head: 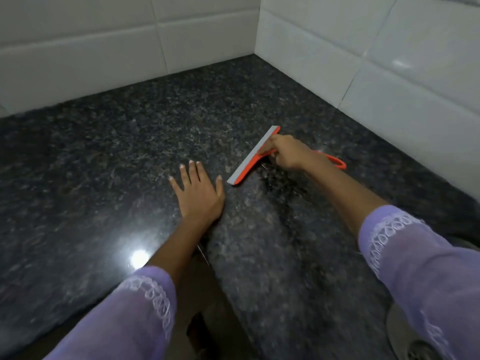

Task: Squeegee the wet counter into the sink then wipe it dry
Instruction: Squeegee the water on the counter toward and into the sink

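Note:
An orange squeegee (249, 162) with a grey blade lies on the dark speckled granite counter (130, 141), its blade running from upper right to lower left. My right hand (288, 153) grips its handle, whose orange loop end (337, 162) sticks out behind my wrist. Just left of the blade's lower end, my left hand (198, 193) rests flat on the counter with fingers spread. A darker wet patch (280, 183) shows on the stone below the squeegee. Part of the steel sink (415, 341) with its drain shows at the bottom right corner.
White tiled walls (104, 48) meet in a corner behind the counter, one along the back and one along the right (389, 61). A lamp's glare (139, 257) reflects off the stone near my left forearm. The counter's front edge runs between my arms.

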